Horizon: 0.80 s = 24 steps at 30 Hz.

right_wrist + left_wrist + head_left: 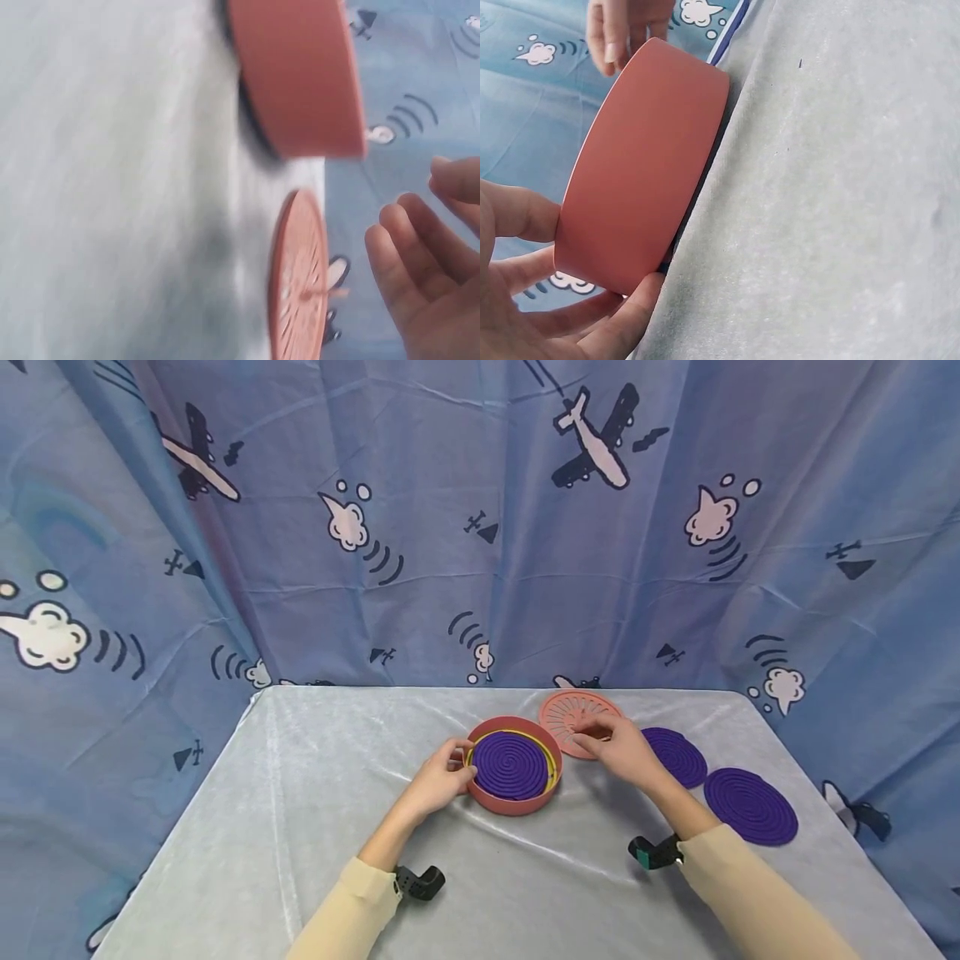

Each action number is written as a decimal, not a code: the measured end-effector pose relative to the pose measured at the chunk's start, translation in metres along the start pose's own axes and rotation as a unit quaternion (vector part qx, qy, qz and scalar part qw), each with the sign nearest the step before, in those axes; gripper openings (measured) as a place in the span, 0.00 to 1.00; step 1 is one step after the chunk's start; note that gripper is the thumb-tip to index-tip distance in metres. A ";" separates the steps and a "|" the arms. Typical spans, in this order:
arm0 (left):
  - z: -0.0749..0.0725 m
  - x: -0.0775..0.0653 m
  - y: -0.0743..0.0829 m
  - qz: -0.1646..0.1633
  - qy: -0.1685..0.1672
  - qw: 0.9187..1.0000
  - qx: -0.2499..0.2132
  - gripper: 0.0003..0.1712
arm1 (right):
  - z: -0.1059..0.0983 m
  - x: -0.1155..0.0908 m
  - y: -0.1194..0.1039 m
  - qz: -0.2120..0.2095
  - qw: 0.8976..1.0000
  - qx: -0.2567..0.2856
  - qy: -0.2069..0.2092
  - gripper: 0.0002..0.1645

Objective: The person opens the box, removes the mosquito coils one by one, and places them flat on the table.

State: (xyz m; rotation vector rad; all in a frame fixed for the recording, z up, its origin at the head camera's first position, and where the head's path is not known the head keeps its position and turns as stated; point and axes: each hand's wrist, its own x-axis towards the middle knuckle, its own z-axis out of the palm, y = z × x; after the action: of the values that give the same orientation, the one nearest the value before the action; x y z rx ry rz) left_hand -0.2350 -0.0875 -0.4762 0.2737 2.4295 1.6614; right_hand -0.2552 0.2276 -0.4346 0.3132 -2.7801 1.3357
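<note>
A round coral-red mosquito coil box (510, 806) stands on the table, a yellow ring showing inside its wall. Within it lies a purple mosquito coil (510, 764). My left hand (438, 777) holds the box at its left side, thumb and fingers against the wall and rim, as the left wrist view also shows. Above the slotted coral lid (558, 714) hovers my right hand (618, 747), fingers loosely bent and nothing between them. The lid lies just right of and behind the box; a small peg stands up from its middle (307, 294).
Two more purple coils lie to the right: one (678, 760) partly behind my right arm, another (750, 806) nearer the table's right edge. A pale cloth covers the table (337, 760). Behind it hangs a blue curtain (450, 527) with airplane prints.
</note>
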 end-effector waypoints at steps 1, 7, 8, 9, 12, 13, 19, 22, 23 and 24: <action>0.001 0.000 0.000 0.001 -0.001 1.000 -0.003 0.23 | 0.002 0.001 -0.003 -0.003 1.000 0.002 0.001 0.14; 0.002 0.001 -0.002 -0.003 -0.001 1.000 0.000 0.23 | 0.017 0.008 -0.016 -0.032 0.999 -0.006 -0.014 0.14; 0.002 0.001 -0.002 -0.003 -0.001 1.000 0.002 0.23 | 0.020 0.008 -0.018 -0.034 0.999 -0.008 -0.017 0.13; 0.002 0.001 -0.003 -0.004 -0.001 1.000 0.003 0.23 | 0.022 0.009 -0.020 -0.036 0.999 -0.009 -0.021 0.13; 0.001 0.000 -0.003 -0.004 0.000 1.000 0.001 0.23 | 0.030 0.013 -0.026 -0.042 0.999 -0.017 -0.028 0.14; 0.001 0.000 -0.003 -0.004 0.000 1.000 0.001 0.23 | 0.033 0.014 -0.028 -0.044 0.998 -0.019 -0.031 0.13; 0.000 0.000 -0.003 -0.005 0.002 1.000 0.000 0.23 | 0.046 0.021 -0.040 -0.055 0.997 -0.030 -0.045 0.14; 0.000 0.000 -0.002 -0.004 0.001 1.000 0.002 0.24 | 0.054 0.024 -0.044 -0.049 0.997 -0.042 -0.052 0.15; 0.000 0.000 -0.002 -0.004 0.002 1.000 0.002 0.24 | 0.056 0.025 -0.045 -0.048 0.996 -0.048 -0.055 0.15; 0.000 0.000 -0.002 -0.005 0.001 1.000 0.003 0.24 | 0.059 0.027 -0.046 -0.045 0.996 -0.050 -0.058 0.15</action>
State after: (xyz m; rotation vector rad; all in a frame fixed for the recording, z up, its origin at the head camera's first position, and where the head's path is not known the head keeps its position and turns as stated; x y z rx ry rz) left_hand -0.2352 -0.0883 -0.4778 0.2607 2.4338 1.6526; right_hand -0.2693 0.1500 -0.4330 0.5216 -2.8752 1.1899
